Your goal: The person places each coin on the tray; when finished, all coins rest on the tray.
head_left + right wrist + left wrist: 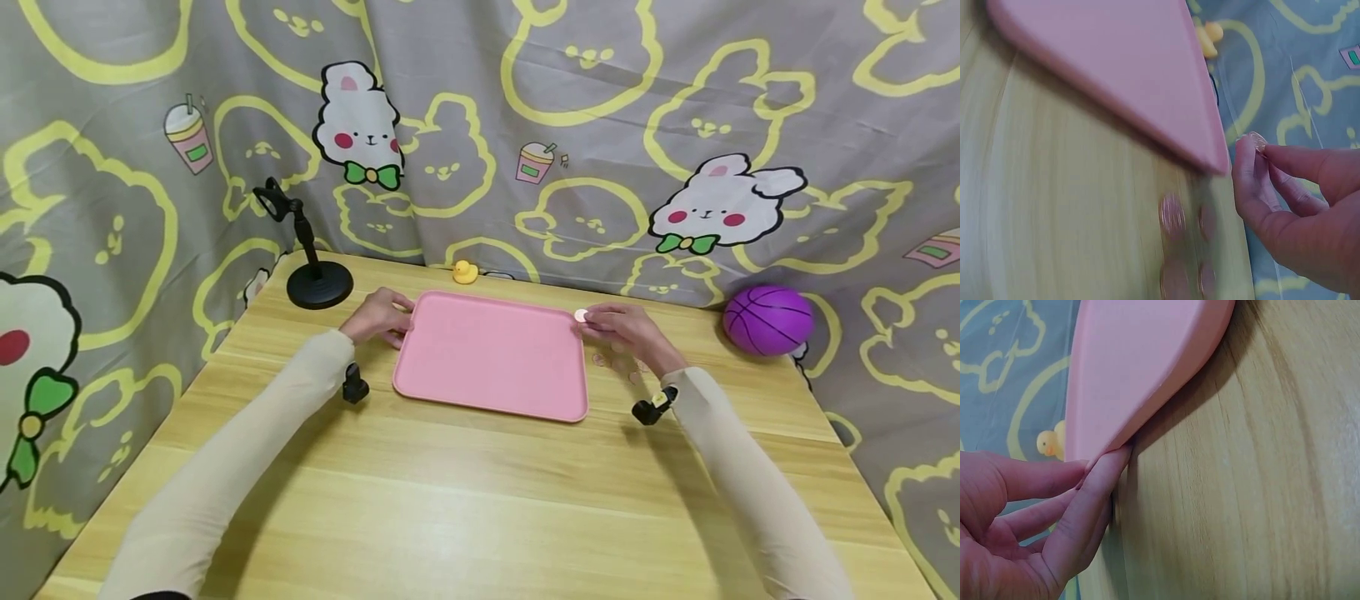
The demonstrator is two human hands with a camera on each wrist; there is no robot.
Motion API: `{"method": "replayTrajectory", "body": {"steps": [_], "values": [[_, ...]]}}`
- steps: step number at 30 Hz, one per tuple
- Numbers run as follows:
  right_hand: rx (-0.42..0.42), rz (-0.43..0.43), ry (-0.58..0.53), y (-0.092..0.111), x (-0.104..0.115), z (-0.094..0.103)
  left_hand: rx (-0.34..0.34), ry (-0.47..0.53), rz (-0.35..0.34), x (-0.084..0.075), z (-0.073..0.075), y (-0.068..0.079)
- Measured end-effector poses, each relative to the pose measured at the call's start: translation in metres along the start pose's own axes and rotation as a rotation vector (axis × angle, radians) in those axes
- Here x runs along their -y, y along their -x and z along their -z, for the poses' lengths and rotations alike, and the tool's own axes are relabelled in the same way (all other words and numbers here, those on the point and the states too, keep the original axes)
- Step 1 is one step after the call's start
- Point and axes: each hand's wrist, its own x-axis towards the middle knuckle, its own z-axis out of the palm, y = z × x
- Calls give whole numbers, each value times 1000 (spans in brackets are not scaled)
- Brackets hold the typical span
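Observation:
A pink rectangular tray [491,354] lies on the wooden table. At its left edge, my left hand [378,317] pinches the rim, thumb above and fingers below, as the left wrist view shows. By the tray's far right corner, my right hand [626,327] holds a coin [1259,141] between thumb and fingertips; it shines white in the head view. Several copper-coloured coins [1172,215] lie on the table beside that corner, partly beneath the right hand in the head view.
A yellow rubber duck [465,272] sits behind the tray, against the patterned curtain [465,67]. At the back left stands a black stand [320,285] with a round base. A purple basketball [768,321] rests at the right edge of the table [450,500].

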Motion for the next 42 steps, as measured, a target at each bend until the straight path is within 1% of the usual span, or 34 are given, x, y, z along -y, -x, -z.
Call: {"method": "replayTrajectory", "body": {"steps": [2,5,8,12,15,19,23,27,34,42], "values": [[3,5,7,-4,1,-8,-3,-5,3,0,0,-1],[23,38,54,-12,2,-22,-16,-8,8,1,0,-1],[47,55,16,-19,1,-37,-43,-3,13,2,0,1],[58,38,-46,-27,-3,-62,-80,14,23,3,-4,2],[58,37,-25,-30,-8,-80,-84,29,29,5,-5,-1],[56,59,44,-35,-10,-100,-73,43,25,7,-4,-4],[68,56,102,-42,-8,-119,-49,45,14,9,-2,-4],[84,39,75,-51,-8,-135,-29,49,17,9,0,-1],[50,35,22,-67,-8,-157,-11,28,5,5,1,2],[44,21,-13,-83,-7,-181,14,40,12,5,1,2]]}}
